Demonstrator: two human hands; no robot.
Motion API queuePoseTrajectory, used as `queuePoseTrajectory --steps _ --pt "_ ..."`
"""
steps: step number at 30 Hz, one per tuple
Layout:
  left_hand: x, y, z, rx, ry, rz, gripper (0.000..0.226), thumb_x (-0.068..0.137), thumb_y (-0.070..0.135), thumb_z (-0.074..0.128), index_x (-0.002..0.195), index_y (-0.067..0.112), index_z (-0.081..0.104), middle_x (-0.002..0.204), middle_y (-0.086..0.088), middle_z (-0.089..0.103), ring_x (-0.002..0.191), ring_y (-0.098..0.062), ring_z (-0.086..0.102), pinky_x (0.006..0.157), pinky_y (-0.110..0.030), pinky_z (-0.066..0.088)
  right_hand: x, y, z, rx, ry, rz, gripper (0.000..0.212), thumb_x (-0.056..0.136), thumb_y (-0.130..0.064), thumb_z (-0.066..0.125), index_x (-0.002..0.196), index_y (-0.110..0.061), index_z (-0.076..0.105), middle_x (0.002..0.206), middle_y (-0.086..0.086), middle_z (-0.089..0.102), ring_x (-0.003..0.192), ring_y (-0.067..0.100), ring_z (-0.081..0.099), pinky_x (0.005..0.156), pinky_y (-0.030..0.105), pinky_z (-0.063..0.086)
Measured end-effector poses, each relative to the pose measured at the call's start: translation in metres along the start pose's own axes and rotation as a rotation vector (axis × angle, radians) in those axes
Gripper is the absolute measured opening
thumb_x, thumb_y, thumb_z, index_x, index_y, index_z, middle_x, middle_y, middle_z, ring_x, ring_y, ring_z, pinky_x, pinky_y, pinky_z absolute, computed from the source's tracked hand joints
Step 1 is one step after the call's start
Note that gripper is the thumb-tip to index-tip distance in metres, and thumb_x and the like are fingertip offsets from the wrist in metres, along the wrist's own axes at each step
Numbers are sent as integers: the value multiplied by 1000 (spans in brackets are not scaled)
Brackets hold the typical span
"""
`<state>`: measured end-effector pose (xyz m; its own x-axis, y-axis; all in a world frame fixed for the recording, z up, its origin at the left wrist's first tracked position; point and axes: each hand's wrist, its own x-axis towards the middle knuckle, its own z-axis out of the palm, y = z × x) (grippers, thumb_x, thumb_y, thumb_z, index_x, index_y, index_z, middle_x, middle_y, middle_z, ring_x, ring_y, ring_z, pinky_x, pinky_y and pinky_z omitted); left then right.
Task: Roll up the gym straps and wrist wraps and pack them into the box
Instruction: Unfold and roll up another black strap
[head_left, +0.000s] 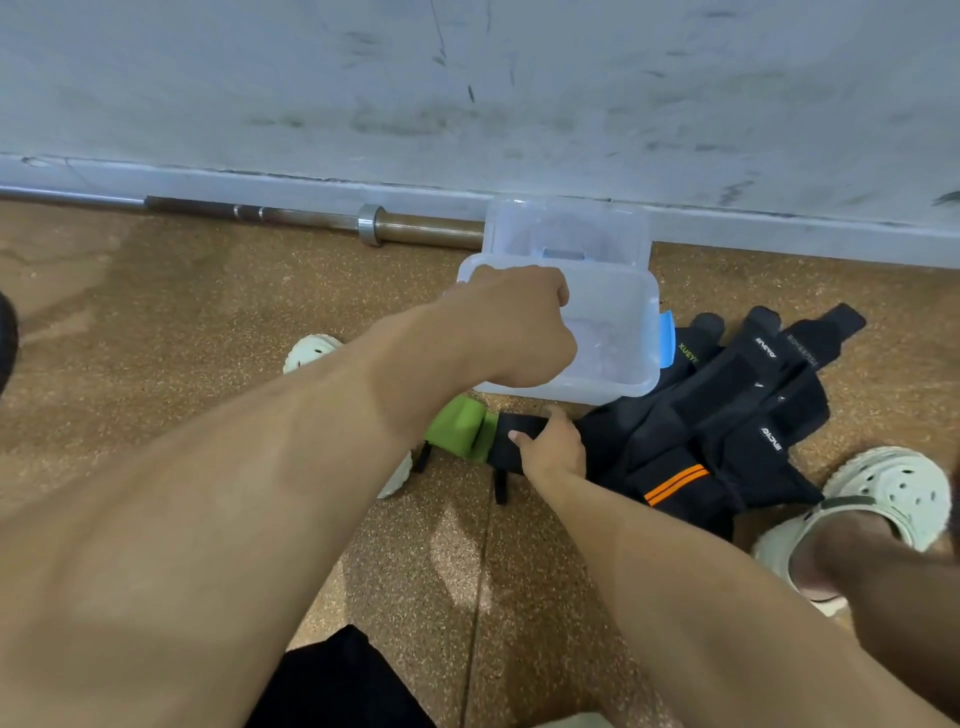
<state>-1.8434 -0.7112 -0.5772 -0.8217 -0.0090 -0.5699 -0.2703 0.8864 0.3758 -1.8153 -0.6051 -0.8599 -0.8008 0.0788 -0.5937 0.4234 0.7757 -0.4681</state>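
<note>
A clear plastic box (618, 322) stands open on the floor by the wall, its lid (569, 228) tilted up behind it. My left hand (519, 322) hovers over the box's left side with fingers curled downward; what lies under it is hidden. In front of the box lies a black strap (511, 426) joined to a green wrap (460, 428). My right hand (553, 449) grips the black strap, thumb along its far edge. A heap of black wrist wraps (727, 415), one with orange stripes (675, 483), lies to the right of the box.
A steel barbell (311, 218) lies along the base of the scuffed white wall. My feet in pale clogs sit at left (311, 351) and right (893, 488) of the straps. The floor is brown speckled rubber.
</note>
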Motion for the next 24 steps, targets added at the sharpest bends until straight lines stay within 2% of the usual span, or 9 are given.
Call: queuePoseTrajectory --steps 3,6,9,11,14,17,19,21,24 --pt "-1 1 -1 -12 2 5 63 92 18 44 152 35 36 156 -5 35 123 -30 53 101 -41 49 -7 2 -2 -144 68 -9 57 96 -45 68 143 -20 46 145 3 46 117 32 62 79 39 44" --pt "-1 0 -1 -9 7 13 63 92 17 45 152 34 36 157 -4 35 121 -27 54 95 -36 50 -13 6 -3 -124 85 -28 50 97 -47 64 139 -24 49 140 1 46 114 29 63 79 38 44" --pt "-1 0 -1 7 8 22 62 93 19 46 152 34 36 157 -5 35 127 -27 50 102 -38 48 -17 11 -7 -102 105 -61 45 99 -47 60 138 -27 50 139 -2 47 113 26 64 77 36 42" --pt "-1 3 1 19 3 33 61 94 21 47 152 34 36 158 -5 36 131 -28 47 106 -41 45 -18 16 -14 -86 138 -90 39 100 -46 59 134 -28 52 137 -5 48 112 23 64 78 35 42" --pt "-1 10 4 25 -6 62 60 96 21 49 154 31 35 158 -5 36 129 -26 47 100 -36 45 -18 25 -29 -78 222 -126 26 101 -43 58 123 -29 57 127 -8 53 111 20 63 81 33 43" --pt "-1 17 7 25 -3 90 59 97 23 50 153 32 35 158 -3 37 132 -25 45 97 -34 45 -16 39 -46 -172 343 -128 25 98 -37 65 121 -30 61 119 -5 60 114 20 56 94 37 43" --pt "-1 22 8 32 8 116 59 97 23 51 153 32 36 157 0 39 133 -24 45 92 -32 44 -14 53 -56 -316 342 -75 33 94 -35 69 124 -29 57 122 -3 58 119 23 51 101 39 37" --pt "-1 25 9 46 19 132 58 98 24 52 153 32 36 157 1 39 137 -24 41 96 -32 44 -15 71 -64 -350 288 39 37 91 -29 71 121 -27 50 122 0 58 119 25 53 101 41 37" --pt "1 27 11 72 17 144 58 98 24 54 153 32 37 157 2 40 143 -24 36 103 -31 38 -20 93 -72 -182 216 148 24 94 -14 60 108 -22 41 98 4 62 98 29 57 95 42 44"
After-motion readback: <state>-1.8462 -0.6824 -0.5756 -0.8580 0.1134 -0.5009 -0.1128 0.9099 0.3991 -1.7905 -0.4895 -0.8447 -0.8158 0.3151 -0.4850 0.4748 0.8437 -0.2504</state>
